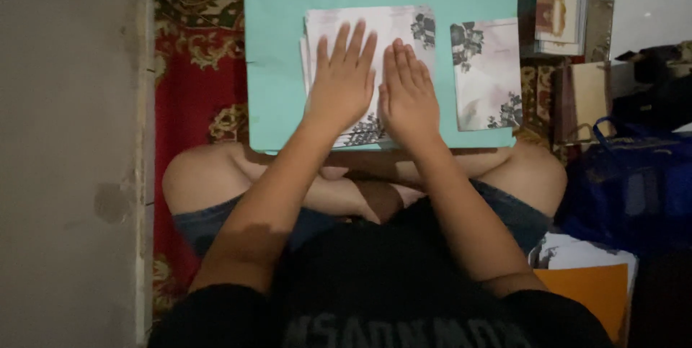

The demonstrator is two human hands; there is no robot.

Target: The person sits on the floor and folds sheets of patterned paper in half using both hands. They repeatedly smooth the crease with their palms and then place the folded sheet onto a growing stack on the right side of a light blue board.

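right now, from the head view, i see both hands lying flat, side by side, on a stack of floral-printed paper sheets [375,31]. the left hand [342,81] has its fingers [349,42] spread and released, pressing down on the left part of the stack, grasping nothing. the right hand [409,92] rests just beside it, fingers together and also released, palm down on the right part. the stack lies near the middle of a teal board [281,52] that sits across my crossed legs. a second, smaller floral sheet [486,74] lies apart from the stack, near the board's right edge. under the board is a red patterned carpet [191,81]. a dark blue bag [631,182] stands to the right.
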